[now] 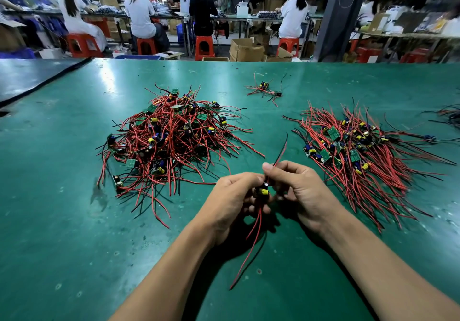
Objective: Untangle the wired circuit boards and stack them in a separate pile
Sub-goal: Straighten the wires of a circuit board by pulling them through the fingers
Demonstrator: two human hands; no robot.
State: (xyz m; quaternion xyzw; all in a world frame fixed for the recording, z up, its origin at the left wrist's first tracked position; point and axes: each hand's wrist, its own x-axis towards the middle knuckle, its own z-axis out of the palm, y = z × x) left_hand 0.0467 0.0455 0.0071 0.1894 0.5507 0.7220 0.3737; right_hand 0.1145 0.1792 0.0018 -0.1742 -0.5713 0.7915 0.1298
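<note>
Between my hands is one small circuit board (262, 192) with a yellow capacitor and red and black wires. My left hand (232, 202) grips the board from the left. My right hand (297, 191) pinches its upper wires, which stick up past my thumb. Other wires hang down toward me. A tangled heap of wired boards (171, 136) lies on the green table to the left. To the right lies a second pile (361, 151), its boards together and its wires fanned outward.
A few loose wired boards (265, 89) lie farther back at the centre. More wires (450, 116) show at the right edge. The green mat (62, 221) ends at a black seam on the left. Seated workers and red stools fill the background.
</note>
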